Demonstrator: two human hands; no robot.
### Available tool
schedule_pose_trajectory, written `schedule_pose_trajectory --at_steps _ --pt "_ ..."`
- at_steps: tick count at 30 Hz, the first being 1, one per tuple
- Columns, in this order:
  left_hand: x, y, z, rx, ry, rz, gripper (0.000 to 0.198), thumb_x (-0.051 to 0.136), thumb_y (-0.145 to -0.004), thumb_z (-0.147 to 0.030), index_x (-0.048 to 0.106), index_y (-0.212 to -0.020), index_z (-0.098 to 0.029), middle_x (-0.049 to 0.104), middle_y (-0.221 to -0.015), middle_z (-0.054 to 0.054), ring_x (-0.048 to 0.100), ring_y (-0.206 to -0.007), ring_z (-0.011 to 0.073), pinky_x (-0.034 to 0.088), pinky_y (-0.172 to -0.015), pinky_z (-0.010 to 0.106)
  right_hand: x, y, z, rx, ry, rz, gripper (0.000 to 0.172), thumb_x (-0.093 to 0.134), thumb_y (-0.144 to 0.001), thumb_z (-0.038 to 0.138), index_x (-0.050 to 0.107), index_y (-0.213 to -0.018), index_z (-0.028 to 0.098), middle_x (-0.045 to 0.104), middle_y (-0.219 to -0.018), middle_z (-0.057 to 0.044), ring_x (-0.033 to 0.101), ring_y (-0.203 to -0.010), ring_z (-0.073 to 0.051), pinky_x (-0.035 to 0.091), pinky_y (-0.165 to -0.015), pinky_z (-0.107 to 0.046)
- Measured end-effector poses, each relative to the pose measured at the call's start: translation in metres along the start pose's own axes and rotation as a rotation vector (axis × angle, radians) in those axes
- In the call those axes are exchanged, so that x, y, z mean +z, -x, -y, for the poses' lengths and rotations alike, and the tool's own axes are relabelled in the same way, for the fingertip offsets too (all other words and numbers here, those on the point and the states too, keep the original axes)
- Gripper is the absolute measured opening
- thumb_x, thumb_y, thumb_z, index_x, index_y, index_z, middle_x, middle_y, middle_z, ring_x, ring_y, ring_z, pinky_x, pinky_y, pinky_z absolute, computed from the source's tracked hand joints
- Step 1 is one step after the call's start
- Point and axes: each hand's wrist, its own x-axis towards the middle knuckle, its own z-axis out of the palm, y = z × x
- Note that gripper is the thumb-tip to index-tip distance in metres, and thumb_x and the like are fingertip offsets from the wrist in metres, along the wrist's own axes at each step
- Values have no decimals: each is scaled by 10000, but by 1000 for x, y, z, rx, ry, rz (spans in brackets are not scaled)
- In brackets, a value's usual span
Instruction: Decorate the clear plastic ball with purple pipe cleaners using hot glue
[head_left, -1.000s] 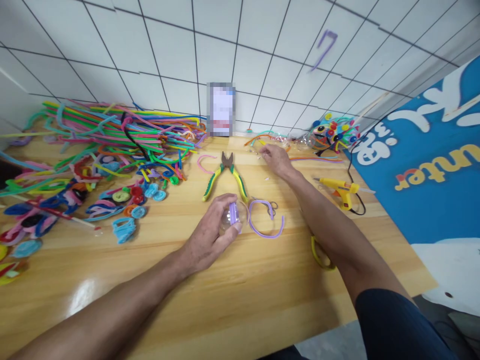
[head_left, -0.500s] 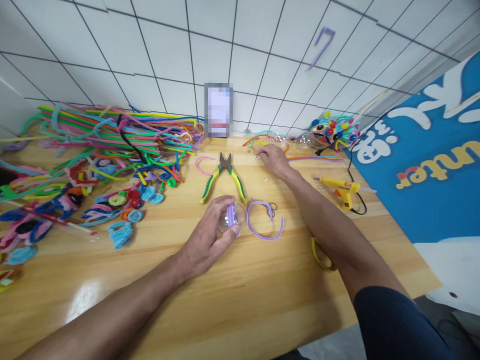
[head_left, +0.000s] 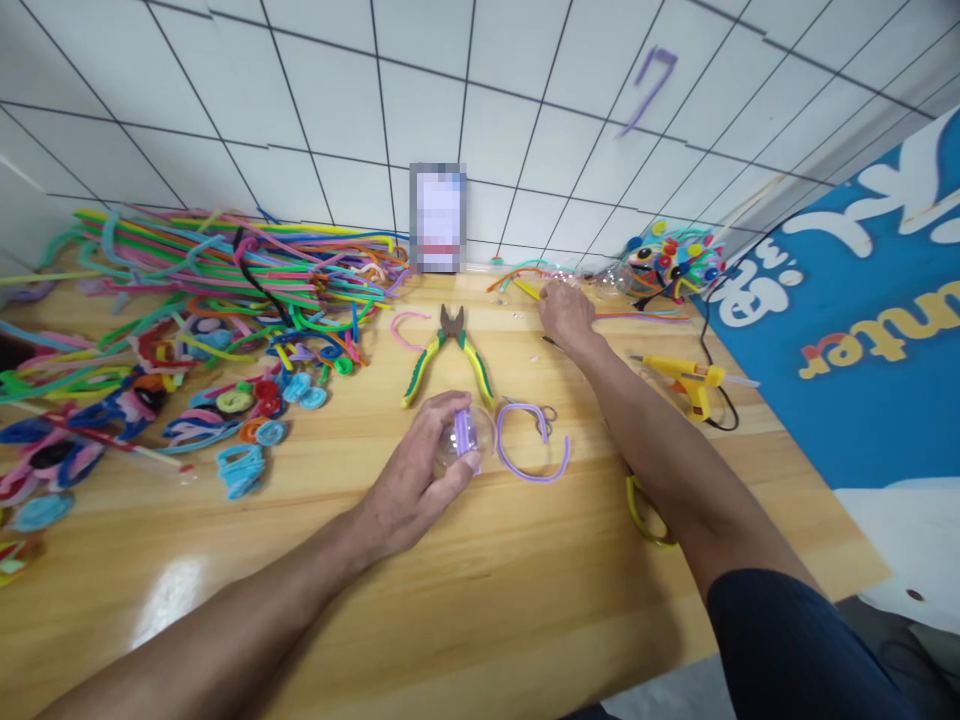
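Nearest: yellow loop (head_left: 646, 515) on the wooden table (head_left: 465, 600), partly under the right forearm, tucked against it. Left hand (head_left: 420, 470) sits mid-table, fingers curled and clamped around a clear ball (head_left: 469, 440) with a short purple pipe cleaner piece wrapped on it; ball rests at table level, held between thumb and fingertips. Just right of it, a purple pipe cleaner (head_left: 534, 450) bent into an open C lies flat, close to the ball; can't tell if they touch. Small dark wire bit at its upper right end. Beyond the left hand, pliers (head_left: 450, 350) with green/yellow handles, handles spread toward the person, nose pointing at the wall. Pink curved piece (head_left: 405, 325) just left of the plier nose. Right hand (head_left: 566, 310) reaches far, palm down, fingers bent over clear plastic bits and orange/teal pipe cleaners near the wall; can't tell whether it grips anything. Yellow glue gun (head_left: 686, 378) to the right of that arm, black cord trailing off to the wall side. Left side of table: coiled pipe cleaner spirals (head_left: 255, 410), then a big loose pile of multicolour pipe cleaners (head_left: 225, 270) against the tiled wall (head_left: 480, 110). Far right corner: a colourful cluster with pompoms (head_left: 671, 262). Blue banner (head_left: 862, 320) on the right.
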Motion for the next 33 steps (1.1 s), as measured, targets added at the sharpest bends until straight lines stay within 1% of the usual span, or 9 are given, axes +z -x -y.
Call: schedule_pose_trajectory --at_steps 3,6,12,15,19,24,26,29,33 --pt "-1 0 0 -1 -5 8 514 601 -1138 -310 429 -1622 -288 561 -1609 156 548 -1558 308 503 -1323 542 -5 2 2 -12 -34 -13 207 649 -1024 197 837 -1111 213 792 -1327 -185 749 -1239 -387 575 -1089 -543" --pt "0 0 0 -2 1 6 516 602 -1136 -306 429 -1622 -293 561 -1607 155 547 -1555 308 507 -1317 547 -5 1 0 -36 -53 -22 176 674 -1014 213 841 -1068 210 781 -1344 -184 738 -1236 -372 591 -1075 -527" --pt "-1 -1 -1 -8 8 13 512 600 -1136 -311 433 -1619 -286 560 -1598 161 552 -1549 316 507 -1315 563 2 -4 -10 -110 -94 -27 161 713 -951 209 865 -995 233 838 -1183 -142 747 -1151 -352 616 -1029 -516" --pt "-1 -1 -2 -9 20 8 517 608 -1131 -306 439 -1620 -296 563 -1599 155 554 -1548 314 501 -1320 563 4 -5 -11 -146 -76 -22 177 697 -939 192 855 -1006 234 841 -1171 -142 743 -1155 -352 621 -1018 -510" --pt "-1 -1 -1 -11 18 6 524 608 -1131 -313 441 -1627 -292 562 -1604 159 553 -1550 315 511 -1311 558 6 -6 -8 -146 -71 -12 184 685 -932 183 821 -1052 214 840 -1150 -155 737 -1123 -348 620 -1008 -499" --pt "-1 -1 -2 -8 28 -3 518 615 -1128 -318 456 -1620 -282 575 -1600 155 560 -1546 309 507 -1313 534 8 -8 -10 -151 -42 -107 237 625 -935 132 800 -1079 202 837 -1122 -172 728 -1082 -344 603 -982 -481" --pt "0 -1 -2 -6 27 -1 518 613 -1131 -316 448 -1621 -284 572 -1597 156 564 -1540 307 509 -1310 527 6 -6 -12 -149 -14 -92 223 623 -928 118 803 -1030 201 837 -1104 -167 732 -1091 -345 596 -986 -476" --pt "0 -1 -2 -4 22 5 512 605 -1136 -313 438 -1619 -281 570 -1587 156 569 -1530 304 513 -1304 526 2 -2 -17 -197 -20 -12 194 633 -926 134 805 -964 215 844 -1129 -149 738 -1131 -348 597 -986 -469" --pt "0 -2 -2 2 17 -1 517 603 -1135 -314 436 -1623 -285 572 -1588 156 575 -1523 310 514 -1304 539 -1 1 -20 -248 -120 24 261 633 -910 132 814 -1075 223 845 -1176 -115 745 -1130 -320 594 -1005 -455"
